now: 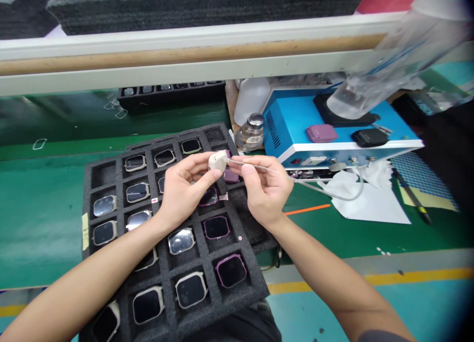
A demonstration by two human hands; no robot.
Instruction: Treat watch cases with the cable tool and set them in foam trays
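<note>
My left hand (183, 184) pinches a small cream watch case (217, 161) between thumb and fingers, held above a black foam tray (174, 218). My right hand (263, 184) is closed round a thin clear tube (329, 193) whose tip meets the right side of the case. The tube trails right toward a blue box machine (296, 122). The tray's cells hold several square watch faces, cream-rimmed (190, 288) and purple-rimmed (231, 270). A purple case (231, 175) lies in the tray just under my hands.
A purple case (321, 133) and a black case (369, 137) rest on the blue machine. A glass dispenser bottle (251, 131) and white bottle (252, 97) stand behind the tray. White cloth (370, 204) lies right of my hands. Another tray (170, 91) sits further back on the green belt.
</note>
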